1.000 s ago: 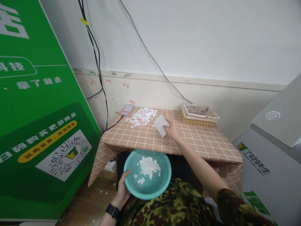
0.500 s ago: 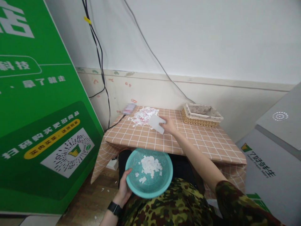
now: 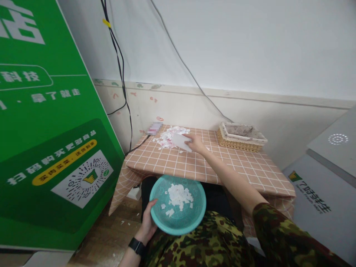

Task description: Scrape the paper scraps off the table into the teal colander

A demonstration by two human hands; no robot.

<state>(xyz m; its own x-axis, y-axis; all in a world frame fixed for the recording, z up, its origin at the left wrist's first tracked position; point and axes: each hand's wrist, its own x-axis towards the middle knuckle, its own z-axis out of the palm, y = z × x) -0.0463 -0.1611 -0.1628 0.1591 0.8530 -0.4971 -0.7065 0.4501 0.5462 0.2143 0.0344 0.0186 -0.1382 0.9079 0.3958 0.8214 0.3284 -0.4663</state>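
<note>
My left hand (image 3: 148, 219) grips the left rim of a teal plastic colander (image 3: 178, 226), thumb over the edge, at lap height just below the table's front edge. White paper scraps (image 3: 180, 195) lie in its bottom. Over the table, my right hand (image 3: 196, 144) is closed on a flat white scraper (image 3: 180, 141), a thin card-like piece. The scraper reaches into the right side of a pile of paper scraps (image 3: 167, 138), white with some pink. A few loose scraps lie in front of the pile.
A checked brown cloth (image 3: 222, 167) covers the table. At its back right stands a lined wicker basket (image 3: 239, 142). A blurred phone-like object (image 3: 155, 128) lies back left, with a black cable (image 3: 139, 146). A green sign (image 3: 69, 141) flanks the left, a grey cabinet (image 3: 311, 196) the right.
My right hand has moved slightly away from me and tilted the scraper lower, toward the pile. The colander stays in my left hand. The whole view has shifted slightly.
</note>
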